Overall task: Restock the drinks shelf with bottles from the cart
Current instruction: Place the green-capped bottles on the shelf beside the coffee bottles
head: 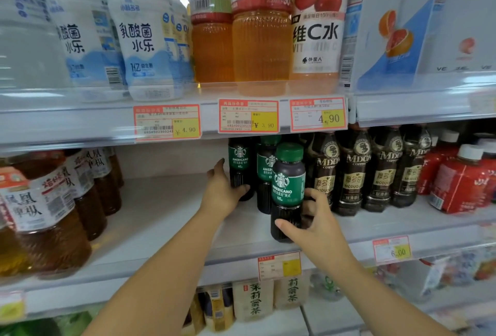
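Note:
Three dark Americano coffee bottles with green labels and green caps stand on the middle shelf [161,217]. My right hand [314,225] grips the lower body of the front Americano bottle [288,188], near the shelf's front edge. My left hand [224,190] wraps around the base of the rear-left Americano bottle [239,163], deeper in. A third Americano bottle [265,172] stands between them. The cart is out of view.
Dark MDON coffee bottles [354,172] stand right of the Americano bottles, then red bottles [456,182]. Brown tea bottles [61,214] fill the shelf's left end. White and orange drinks line the upper shelf above price tags [248,116]. Jasmine tea bottles [253,300] sit below.

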A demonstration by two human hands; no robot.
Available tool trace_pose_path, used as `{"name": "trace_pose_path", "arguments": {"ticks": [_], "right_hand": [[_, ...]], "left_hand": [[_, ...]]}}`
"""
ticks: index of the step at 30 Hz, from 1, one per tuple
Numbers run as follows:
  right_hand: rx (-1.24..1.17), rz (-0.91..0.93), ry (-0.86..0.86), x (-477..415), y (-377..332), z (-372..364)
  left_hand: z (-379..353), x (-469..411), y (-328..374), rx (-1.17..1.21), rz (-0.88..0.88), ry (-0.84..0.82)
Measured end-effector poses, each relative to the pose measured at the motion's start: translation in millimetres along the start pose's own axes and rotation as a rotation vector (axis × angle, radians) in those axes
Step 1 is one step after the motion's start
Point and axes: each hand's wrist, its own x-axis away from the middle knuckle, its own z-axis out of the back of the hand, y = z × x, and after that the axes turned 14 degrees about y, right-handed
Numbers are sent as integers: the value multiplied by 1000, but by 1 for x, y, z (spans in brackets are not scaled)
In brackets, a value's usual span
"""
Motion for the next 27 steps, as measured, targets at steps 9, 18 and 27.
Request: {"name": "trace_pose_path", "arguments": {"ticks": [9, 18, 27], "right_hand": [[147, 191, -215, -2, -23, -8], [744, 458, -437, 8, -6, 8], [691, 452, -439, 7, 1, 11]], "left_hand": [[51, 83, 19, 198, -140, -407], [49, 81, 13, 111, -76, -181], [30, 49, 9, 206, 53, -135]]}}
